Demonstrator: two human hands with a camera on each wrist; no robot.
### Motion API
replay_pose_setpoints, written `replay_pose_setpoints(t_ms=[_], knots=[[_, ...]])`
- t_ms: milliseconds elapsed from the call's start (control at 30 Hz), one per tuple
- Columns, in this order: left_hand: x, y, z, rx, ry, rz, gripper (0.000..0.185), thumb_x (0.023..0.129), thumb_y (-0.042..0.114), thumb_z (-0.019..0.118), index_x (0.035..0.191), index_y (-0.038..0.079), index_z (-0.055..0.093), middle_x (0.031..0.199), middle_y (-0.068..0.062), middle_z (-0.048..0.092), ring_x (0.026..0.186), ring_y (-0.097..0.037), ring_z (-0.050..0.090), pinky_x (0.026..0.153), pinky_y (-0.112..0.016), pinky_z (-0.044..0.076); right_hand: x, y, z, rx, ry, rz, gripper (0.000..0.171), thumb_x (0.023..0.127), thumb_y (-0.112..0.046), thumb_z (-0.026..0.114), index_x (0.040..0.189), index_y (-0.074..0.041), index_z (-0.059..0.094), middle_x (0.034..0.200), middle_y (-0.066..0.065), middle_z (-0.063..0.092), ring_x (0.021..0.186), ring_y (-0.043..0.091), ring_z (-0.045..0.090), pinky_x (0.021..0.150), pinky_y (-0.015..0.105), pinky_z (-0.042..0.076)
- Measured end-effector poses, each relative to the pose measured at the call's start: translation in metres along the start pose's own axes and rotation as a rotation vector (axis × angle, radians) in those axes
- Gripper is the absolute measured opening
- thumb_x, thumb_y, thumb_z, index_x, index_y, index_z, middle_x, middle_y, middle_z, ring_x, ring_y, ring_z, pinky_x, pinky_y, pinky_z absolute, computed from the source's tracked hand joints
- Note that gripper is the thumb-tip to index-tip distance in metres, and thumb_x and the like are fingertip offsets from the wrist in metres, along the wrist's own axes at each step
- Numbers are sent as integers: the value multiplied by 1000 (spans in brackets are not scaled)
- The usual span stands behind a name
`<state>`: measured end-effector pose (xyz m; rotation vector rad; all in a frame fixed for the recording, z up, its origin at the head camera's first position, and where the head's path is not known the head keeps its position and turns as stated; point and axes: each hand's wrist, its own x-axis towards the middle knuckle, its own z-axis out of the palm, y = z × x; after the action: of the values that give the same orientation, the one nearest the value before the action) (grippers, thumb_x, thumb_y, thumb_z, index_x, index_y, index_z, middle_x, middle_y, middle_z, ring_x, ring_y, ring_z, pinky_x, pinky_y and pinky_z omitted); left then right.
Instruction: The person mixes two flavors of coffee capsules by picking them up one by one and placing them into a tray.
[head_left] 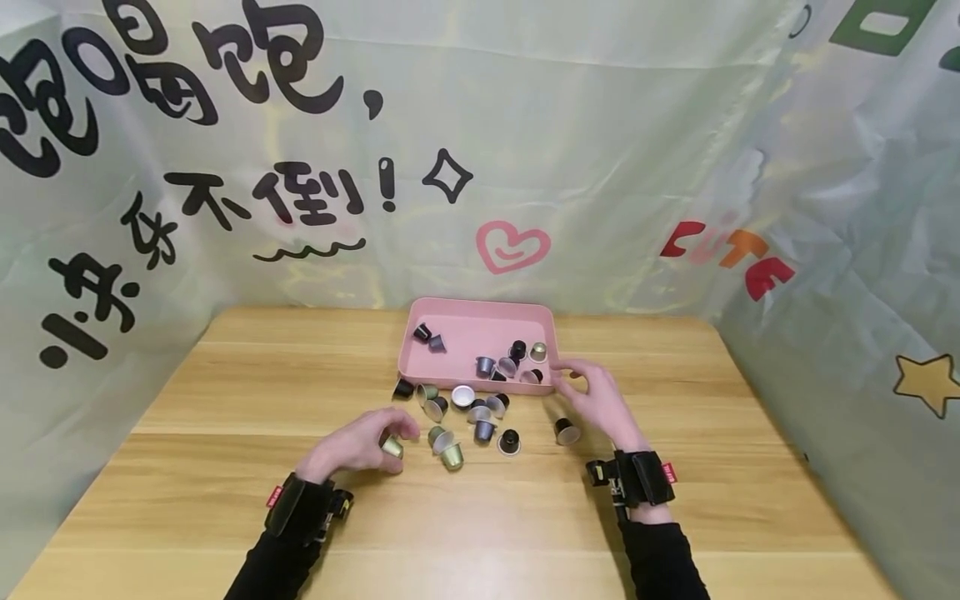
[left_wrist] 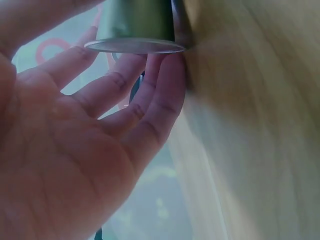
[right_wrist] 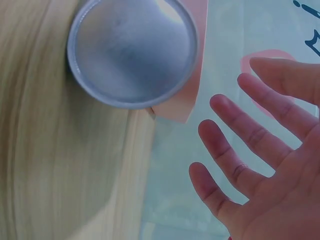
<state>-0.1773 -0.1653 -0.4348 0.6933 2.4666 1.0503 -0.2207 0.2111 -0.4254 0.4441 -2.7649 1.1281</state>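
Capsules of coffee lie scattered across the middle of the wooden table (head_left: 225, 400) in the head view, and a pink tray (head_left: 465, 321) just above them holds several more. The left hand (head_left: 360, 446), lower left of centre, curls its fingers around a gold-green capsule (head_left: 392, 447); in the left wrist view that same capsule (left_wrist: 136, 25) sits at the top of the frame, foil rim downward, resting against the fingertips (left_wrist: 167, 65), so the hand is grasping it, lightly it seems. The right hand (head_left: 596, 400) hovers at the lower right corner of the tray with its fingers spread and relaxed, holding nothing; the right wrist view shows the open fingers (right_wrist: 240, 150) well apart from a capsule seen foil-on (right_wrist: 132, 50) in the upper left, which lies beside a tray corner. Nearest that hand on the table is a dark capsule (head_left: 566, 431) lying on its side. Judging by their look, these capsules are light, thin-walled aluminium: stiff enough to pinch, yet easy to dent if squeezed hard, and smooth enough to slip or roll away. The foil face is the delicate part. The tapered side wall just under the flanged rim looks the safest place to take hold, thumb opposite one or two fingers.
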Motion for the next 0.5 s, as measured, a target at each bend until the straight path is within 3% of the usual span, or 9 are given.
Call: replay_pose_setpoints(t_ms=[100, 500], knots=[[1, -2, 1, 41, 8, -1, 37, 76, 0, 80, 110, 5, 66, 106, -6, 67, 98, -15, 60, 86, -26, 51, -1, 0, 1, 3, 8, 0, 33, 97, -12, 64, 128, 0, 64, 133, 23, 65, 114, 41, 61, 100, 63, 47], [1, -1, 0, 38, 82, -89, 25, 83, 0, 75, 106, 8, 70, 99, -1, 70, 93, -14, 61, 89, -38, 54, -4, -4, 1, 24, -8, 33, 34, 99, -16, 63, 129, 0, 64, 136, 23, 63, 119, 43, 58, 100, 64, 47]])
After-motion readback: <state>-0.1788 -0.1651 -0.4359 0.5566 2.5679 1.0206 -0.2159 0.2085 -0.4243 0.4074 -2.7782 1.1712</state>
